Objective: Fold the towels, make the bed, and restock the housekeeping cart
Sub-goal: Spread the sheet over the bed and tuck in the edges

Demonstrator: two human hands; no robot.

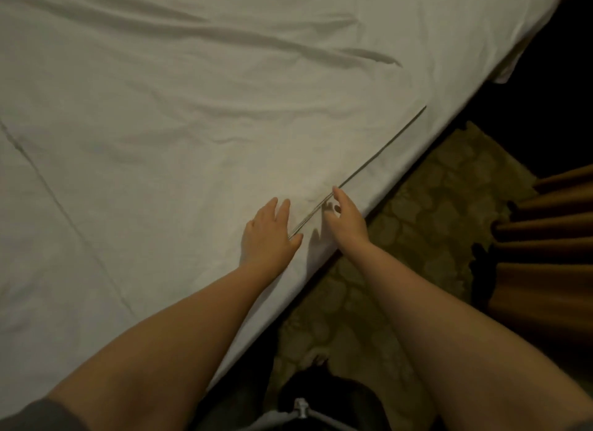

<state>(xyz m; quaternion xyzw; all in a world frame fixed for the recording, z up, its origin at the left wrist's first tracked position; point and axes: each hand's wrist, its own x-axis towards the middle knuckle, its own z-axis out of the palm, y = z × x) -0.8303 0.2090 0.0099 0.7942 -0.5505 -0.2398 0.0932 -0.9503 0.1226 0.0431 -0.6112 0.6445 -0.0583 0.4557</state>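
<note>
A white sheet (192, 125) covers the bed and fills most of the view, with soft wrinkles across its far part. A straight folded edge (378, 161) of the sheet runs diagonally near the bed's right side. My left hand (269, 234) lies flat on the sheet just left of that edge, fingers straight and spread. My right hand (346, 215) hovers at the bed's side just right of the edge, fingers loosely extended, with its shadow on the sheet below. Neither hand holds anything.
A patterned carpet (417, 238) lies along the bed's right side. Brown pleated curtains (545, 254) hang at the right. A grey metal frame piece (301, 411) shows at the bottom. A seam (64, 212) crosses the sheet at the left.
</note>
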